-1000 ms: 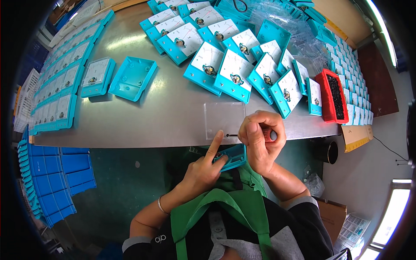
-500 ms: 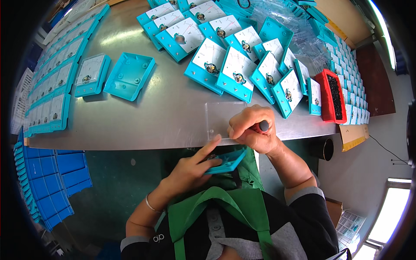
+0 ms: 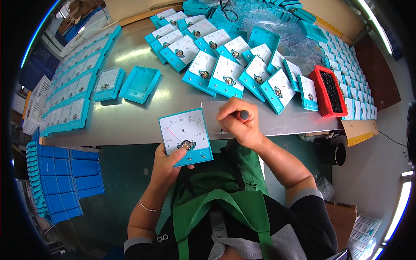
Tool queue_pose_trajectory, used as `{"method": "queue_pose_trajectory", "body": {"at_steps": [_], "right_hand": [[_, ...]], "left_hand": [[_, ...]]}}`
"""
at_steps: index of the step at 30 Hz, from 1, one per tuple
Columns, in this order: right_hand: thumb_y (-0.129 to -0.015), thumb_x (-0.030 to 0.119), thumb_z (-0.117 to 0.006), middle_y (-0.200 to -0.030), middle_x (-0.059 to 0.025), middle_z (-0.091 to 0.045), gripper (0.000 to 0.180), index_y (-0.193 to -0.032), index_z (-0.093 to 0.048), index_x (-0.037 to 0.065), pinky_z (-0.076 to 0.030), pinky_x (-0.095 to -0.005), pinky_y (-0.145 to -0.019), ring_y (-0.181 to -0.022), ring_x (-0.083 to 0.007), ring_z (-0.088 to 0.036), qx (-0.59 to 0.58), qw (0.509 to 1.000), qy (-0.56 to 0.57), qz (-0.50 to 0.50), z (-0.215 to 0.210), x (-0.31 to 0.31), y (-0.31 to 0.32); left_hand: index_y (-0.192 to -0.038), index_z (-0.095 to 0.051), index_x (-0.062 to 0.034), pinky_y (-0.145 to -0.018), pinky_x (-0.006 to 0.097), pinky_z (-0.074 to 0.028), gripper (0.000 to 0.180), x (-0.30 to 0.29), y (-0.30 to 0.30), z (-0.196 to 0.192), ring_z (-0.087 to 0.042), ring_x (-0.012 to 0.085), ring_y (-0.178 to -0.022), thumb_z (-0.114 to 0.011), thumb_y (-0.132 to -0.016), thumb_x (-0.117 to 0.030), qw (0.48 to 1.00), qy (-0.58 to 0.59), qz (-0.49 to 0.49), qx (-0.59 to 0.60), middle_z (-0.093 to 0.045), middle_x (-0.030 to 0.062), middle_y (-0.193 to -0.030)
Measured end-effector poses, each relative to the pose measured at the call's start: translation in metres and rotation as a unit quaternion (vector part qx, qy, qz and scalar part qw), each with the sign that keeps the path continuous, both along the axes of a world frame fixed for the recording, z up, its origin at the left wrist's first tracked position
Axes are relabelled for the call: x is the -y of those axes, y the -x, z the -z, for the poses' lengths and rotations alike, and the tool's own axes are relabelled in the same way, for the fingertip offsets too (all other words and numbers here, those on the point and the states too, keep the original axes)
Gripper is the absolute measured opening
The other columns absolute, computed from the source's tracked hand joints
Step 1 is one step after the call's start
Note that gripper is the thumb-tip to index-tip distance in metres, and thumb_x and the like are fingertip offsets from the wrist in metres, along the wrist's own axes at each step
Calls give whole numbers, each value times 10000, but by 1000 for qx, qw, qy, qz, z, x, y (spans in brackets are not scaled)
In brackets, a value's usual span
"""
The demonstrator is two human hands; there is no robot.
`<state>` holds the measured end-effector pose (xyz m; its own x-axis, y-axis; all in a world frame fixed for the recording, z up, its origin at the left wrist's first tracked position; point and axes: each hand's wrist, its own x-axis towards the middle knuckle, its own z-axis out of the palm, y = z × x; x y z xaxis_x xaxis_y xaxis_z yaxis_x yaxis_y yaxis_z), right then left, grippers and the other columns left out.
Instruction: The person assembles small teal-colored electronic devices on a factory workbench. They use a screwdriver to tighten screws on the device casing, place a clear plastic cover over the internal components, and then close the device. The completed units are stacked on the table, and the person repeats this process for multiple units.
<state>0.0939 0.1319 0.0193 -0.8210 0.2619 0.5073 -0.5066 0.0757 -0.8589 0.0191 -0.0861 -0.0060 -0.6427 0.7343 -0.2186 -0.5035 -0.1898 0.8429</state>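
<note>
In my left hand [image 3: 167, 167] is a voltmeter [image 3: 184, 123] with a white dial, a thin red needle and a teal base. It is held face up at the table's front edge, my thumb over the lower dial by the round metal movement. Closed fingers of my right hand [image 3: 242, 125] grip a screwdriver [image 3: 244, 115]; its dark handle end shows and its tip is hidden. A clear plastic cover [image 3: 212, 112] lies on the table beside the voltmeter, partly under my right hand. Several uncovered meters [image 3: 227, 78] lean in rows beyond.
A red bin [image 3: 320, 93] of small black parts stands at right, near rows of meters [image 3: 353, 97]. Clear covers [image 3: 297, 43] are heaped behind. On the left are a teal shell [image 3: 141, 84], a covered meter [image 3: 108, 82] and stacked meters [image 3: 65, 115]. Blue crates [image 3: 60, 182] stand below.
My left hand has raised the voltmeter from below the table edge and turned its dial face up. My right hand, with the screwdriver, has shifted slightly; the view has shifted too.
</note>
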Motion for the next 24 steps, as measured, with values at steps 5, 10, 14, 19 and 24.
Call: {"method": "queue_pose_trajectory", "body": {"at_steps": [5,10,14,19,24], "right_hand": [[-789,8,-592,-883,-90,-607,199,-985,-619,-7,-425,-247,-594,-645,-108,-544,136,990,0,-46,-35,-7,-17],[-729,123,-745,-1344,-279,-433,451,-1162,-627,74,-531,-379,-737,-800,-311,-662,243,865,-439,9,-19,-28,-32],[-697,147,-788,-1343,-267,-427,524,-1199,-637,131,-529,-336,-718,-759,-217,-647,305,854,-421,3,-10,-28,-45],[-649,152,-816,-1312,-175,-468,550,-1176,-662,113,-466,-242,-644,-755,-103,-557,280,920,-273,-4,-40,-19,-34],[-670,130,-813,-1310,-198,-452,516,-1163,-667,92,-500,-249,-660,-848,-155,-597,196,931,-307,-25,-35,3,-4]], "left_hand": [[-1117,-521,40,-567,313,-574,394,16,1,1,-656,201,-802,-688,-819,-157,1000,7,-6,5,-626,138,-996],[-1122,-520,46,-562,317,-572,400,26,11,-3,-655,203,-794,-689,-818,-151,998,-14,28,53,-627,144,-993],[-1124,-523,43,-567,318,-570,386,23,24,0,-656,201,-802,-681,-826,-146,999,-8,16,40,-627,140,-996],[-1202,-479,19,-599,337,-581,376,19,26,3,-652,217,-875,-557,-925,-224,999,-9,17,32,-617,140,-1059],[-1304,-405,-13,-645,384,-605,509,-1,19,4,-658,252,-943,-281,-1013,-411,977,-110,65,173,-598,180,-1144]]}}
